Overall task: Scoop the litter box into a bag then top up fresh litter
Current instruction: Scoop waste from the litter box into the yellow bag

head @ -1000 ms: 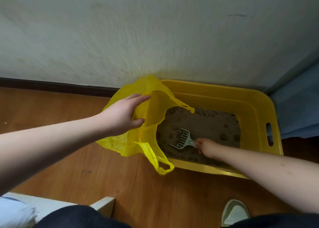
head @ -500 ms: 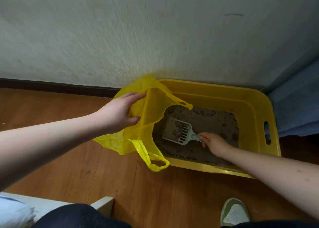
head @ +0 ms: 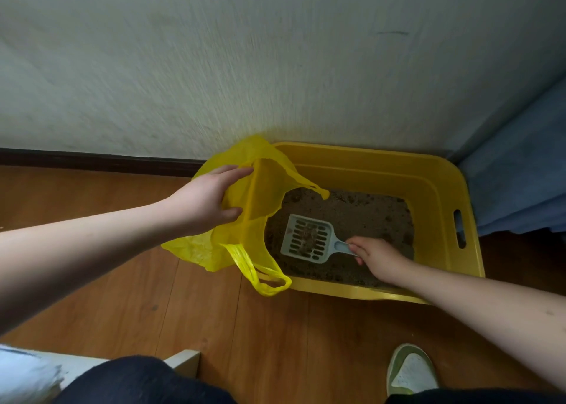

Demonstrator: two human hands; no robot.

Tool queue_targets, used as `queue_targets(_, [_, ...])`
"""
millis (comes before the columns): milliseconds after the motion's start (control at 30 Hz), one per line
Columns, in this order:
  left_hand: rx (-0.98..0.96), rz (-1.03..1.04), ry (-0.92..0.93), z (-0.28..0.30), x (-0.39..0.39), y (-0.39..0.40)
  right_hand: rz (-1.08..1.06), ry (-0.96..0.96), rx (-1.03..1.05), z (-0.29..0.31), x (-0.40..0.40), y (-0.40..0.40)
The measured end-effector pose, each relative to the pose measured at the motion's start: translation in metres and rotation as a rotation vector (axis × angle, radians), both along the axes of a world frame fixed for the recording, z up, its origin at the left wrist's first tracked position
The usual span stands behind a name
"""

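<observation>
Yellow bag (head: 245,220) held open at litter box's (head: 441,195) left edge by left hand (head: 205,201), slotted scoop (head: 307,240) gripped by right hand (head: 378,258) above litter (head: 367,213)

Open bag (head: 260,195) mouth just beside scoop (head: 307,240), box wall (head: 435,189) behind.

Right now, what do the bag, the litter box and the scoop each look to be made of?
Bag: thin yellow plastic film, glossy and slightly see-through, crumpled and sagging where the left hand grips its rim.
Litter box: rigid moulded plastic, smooth satin yellow, with rounded corners and a cut-out handle slot.
Scoop: hard pale blue-grey plastic by its look, matte, with moulded slots; the right hand holds its handle.
</observation>
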State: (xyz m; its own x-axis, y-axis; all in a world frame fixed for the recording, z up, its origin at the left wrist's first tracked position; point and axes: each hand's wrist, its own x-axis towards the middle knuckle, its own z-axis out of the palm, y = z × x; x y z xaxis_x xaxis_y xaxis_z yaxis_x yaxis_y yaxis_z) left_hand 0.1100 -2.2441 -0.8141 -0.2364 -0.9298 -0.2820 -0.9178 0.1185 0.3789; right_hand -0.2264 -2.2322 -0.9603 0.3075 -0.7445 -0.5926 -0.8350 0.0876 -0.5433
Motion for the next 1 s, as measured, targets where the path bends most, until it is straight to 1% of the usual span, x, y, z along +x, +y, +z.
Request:
queue_targets(233, [0.001,-0.009,-0.008,-0.001,0.001,0.0,-0.032,0.036,-0.007,-0.001,-0.008,0.002])
queue_targets(367, [-0.002,0.046,0.016,-0.001,0.002,0.0,-0.141,0.032,-0.011,-0.006,-0.01,-0.003])
queue_targets(500, [0.005,0.047,0.022,-0.001,0.001,0.001,-0.215,0.094,-0.034,-0.006,-0.007,-0.025])
queue_targets(667, [0.013,0.063,0.018,-0.003,0.004,-0.001,-0.15,0.253,-0.046,-0.003,-0.001,-0.061])
queue_targets(833, [-0.009,0.074,0.028,0.001,0.006,-0.006,-0.04,0.402,-0.031,-0.004,0.028,-0.092])
queue_targets(1000, [-0.004,0.08,0.044,0.002,0.008,-0.013,0.025,0.431,0.017,-0.022,0.052,-0.106])
